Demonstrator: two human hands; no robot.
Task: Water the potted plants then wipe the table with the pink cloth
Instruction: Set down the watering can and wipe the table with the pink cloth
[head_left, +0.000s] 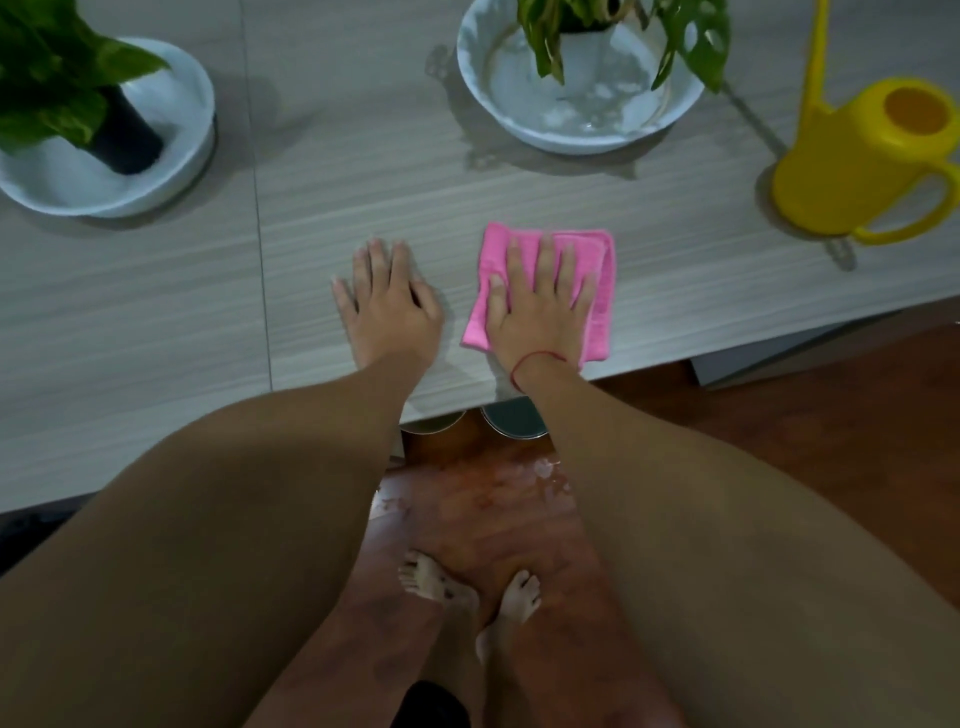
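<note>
We are seeing a pale wood-grain table (156, 312) sitting in dim light, with a reddish wooden floor (493, 499) glistening wet just below its near edge.

A reddish-brown wooden floor (779, 441) fills the lower part, with pale wet-looking blotches (545, 470) on it. Two bare feet (431, 579) stand close together there. Two round metallic things (511, 418) (too hidden to name) sit farther up. Two white bowls (571, 137) stand well apart.
</note>
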